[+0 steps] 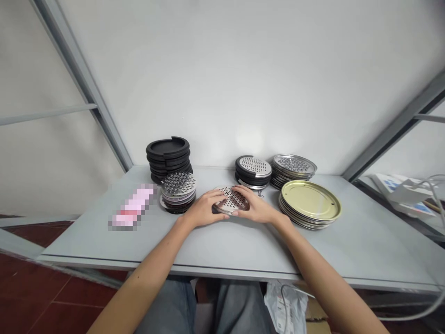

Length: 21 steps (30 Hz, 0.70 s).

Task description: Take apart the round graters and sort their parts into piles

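Note:
Both my hands grip a round, shiny metal grater plate [232,198] with a perforated top, low over the middle of the table. My left hand [207,208] curls round its left side, fingertips on top and thumb at the near edge. Opposite it, my right hand [255,206] clasps the right side in the same way. Close by on the left is a stack of spiked grater discs [179,190]. Just behind my right hand sits a pile of perforated metal plates with black rings [253,170].
Black rings [168,155] are stacked at the back left. Gold-coloured lids [311,204] and a stack of silver grater plates [294,167] stand on the right. A blurred pink item [135,204] lies left. Grey posts [86,93] rise beside the table [222,253], with a wall behind.

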Motion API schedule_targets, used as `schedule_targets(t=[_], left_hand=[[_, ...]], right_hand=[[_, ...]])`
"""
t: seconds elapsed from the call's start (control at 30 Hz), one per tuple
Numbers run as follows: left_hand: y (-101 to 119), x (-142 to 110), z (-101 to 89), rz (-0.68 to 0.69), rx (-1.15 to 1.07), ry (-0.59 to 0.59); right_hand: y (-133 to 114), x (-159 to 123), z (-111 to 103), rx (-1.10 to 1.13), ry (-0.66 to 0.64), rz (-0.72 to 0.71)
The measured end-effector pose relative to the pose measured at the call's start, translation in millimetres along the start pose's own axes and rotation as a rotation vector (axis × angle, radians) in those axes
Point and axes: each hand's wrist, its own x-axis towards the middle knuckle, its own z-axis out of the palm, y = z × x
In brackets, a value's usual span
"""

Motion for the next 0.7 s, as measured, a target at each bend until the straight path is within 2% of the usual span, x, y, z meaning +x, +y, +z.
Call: schedule_targets(t=[0.17, 0.3, 0.47, 0.7], left_hand=[[1.5, -2.8, 2.8, -0.105, 0.039, -0.132], [0.1, -4.8, 7.8, -0.280, 0.025, -0.149], [2.7, -2.7, 8.0, -0.165, -0.005, -0.069], [11.9, 3.1, 3.6, -0.104, -0.061, 0.083]], right_hand=[[11.5, -1.8, 7.0, 0.010, -0.121, 0.165], [12.0, -2.0, 8.5, -0.017, -0.123, 0.165], [5.1, -0.6, 3.9, -0.012, -0.033, 0.045], [3.7, 0.7, -7.1, 0.032, 0.093, 0.032]])
